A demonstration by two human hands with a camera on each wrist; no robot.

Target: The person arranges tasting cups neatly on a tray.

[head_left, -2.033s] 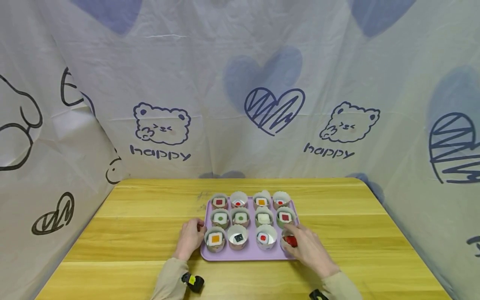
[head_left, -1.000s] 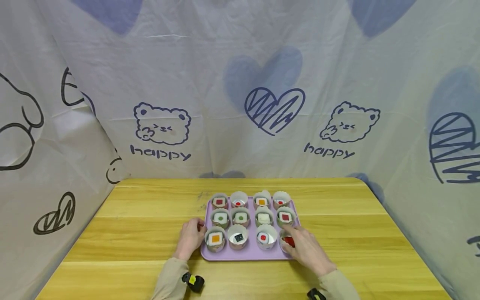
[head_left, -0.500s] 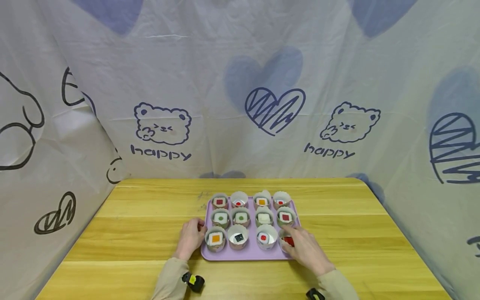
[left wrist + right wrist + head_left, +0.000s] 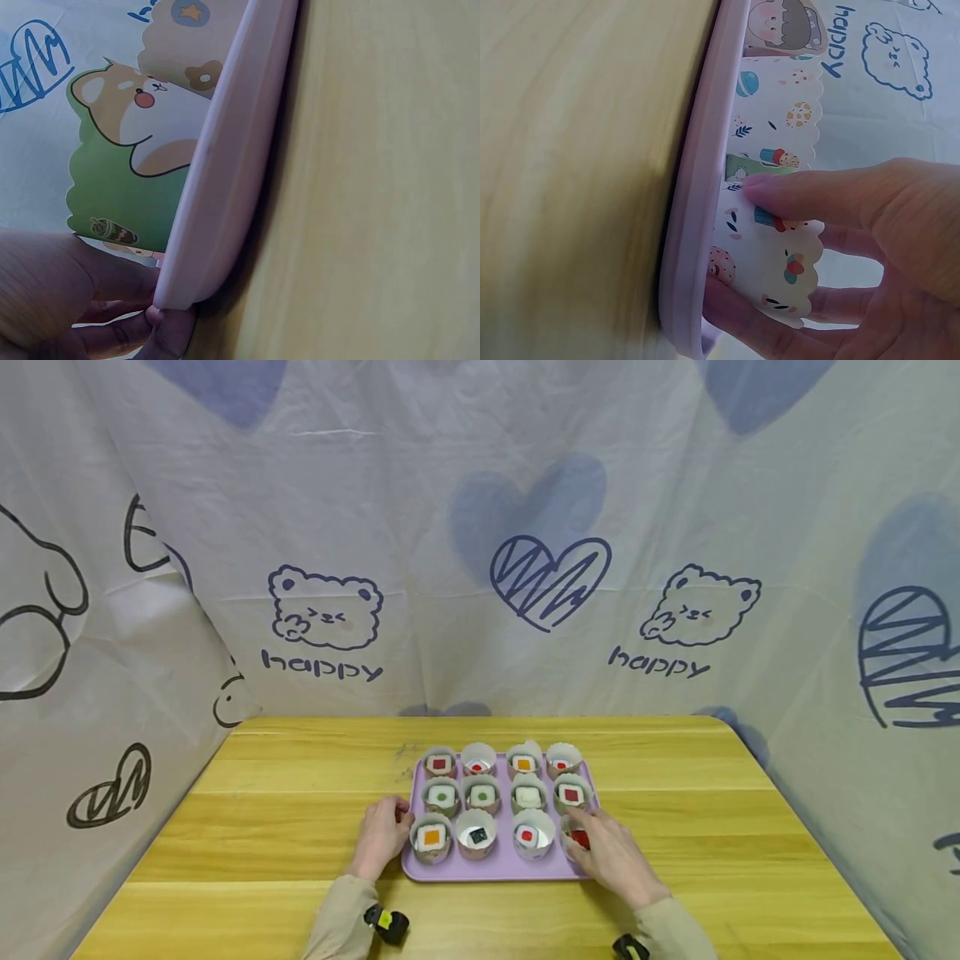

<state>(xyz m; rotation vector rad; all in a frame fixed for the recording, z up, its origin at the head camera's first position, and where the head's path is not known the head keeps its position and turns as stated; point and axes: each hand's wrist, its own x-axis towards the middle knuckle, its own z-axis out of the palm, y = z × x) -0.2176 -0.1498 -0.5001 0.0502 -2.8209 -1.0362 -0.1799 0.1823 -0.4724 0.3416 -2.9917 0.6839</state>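
Note:
A lilac tray [image 4: 502,871] holds several paper baking cups in three rows, each with a small piece inside, such as white squares with coloured centres. At the tray's left edge, my left hand [image 4: 381,833] pinches the rim between thumb and fingers, as the left wrist view shows beside a green dog-print cup [image 4: 150,202]. My right hand [image 4: 617,853] grips the front-right paper baking cup, whose red content [image 4: 578,839] shows past the fingers. In the right wrist view, this cup [image 4: 769,259] has cupcake prints and a scalloped rim, with thumb and fingers around its side.
Close to the gripped cup stand a cup with a red round piece [image 4: 532,847] and one with a dark red square [image 4: 572,796]. The wooden table [image 4: 285,785] extends around the tray. A printed cloth [image 4: 442,643] hangs behind it.
My right hand and its cup have shifted slightly left from two seconds ago, with a tiny move back right just now. The left hand and tray stay still.

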